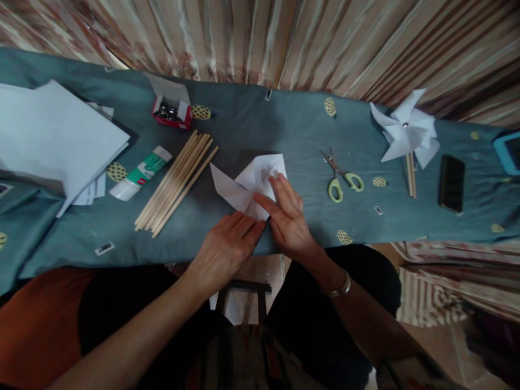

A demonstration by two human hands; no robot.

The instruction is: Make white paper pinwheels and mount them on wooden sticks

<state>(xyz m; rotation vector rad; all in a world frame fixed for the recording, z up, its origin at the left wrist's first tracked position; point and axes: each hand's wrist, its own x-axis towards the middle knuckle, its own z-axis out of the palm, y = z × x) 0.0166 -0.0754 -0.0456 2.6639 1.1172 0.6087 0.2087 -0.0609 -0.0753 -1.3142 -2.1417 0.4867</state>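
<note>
A partly folded white paper pinwheel [229, 187] lies on the cloth in front of me, one pointed blade sticking out to the left. My left hand [227, 246] is at its near edge, fingers together and closed on the paper there; the fingertips are partly hidden. From the right, my right hand [290, 219] rests on the paper with its fingers stretched out and apart, the index finger near the middle. Right of it lie scissors [339, 176] with green handles, blades slightly apart. On the left is a bundle of wooden sticks [179, 181].
A glue stick [142, 172], a red box [173, 111] of shiny metal pieces and white paper sheets [60, 130] are on the left. At the right are a finished pinwheel [406, 127] on sticks, a dark phone [452, 183] and a blue-edged device [507, 153]. Curtains [260, 43] hang behind.
</note>
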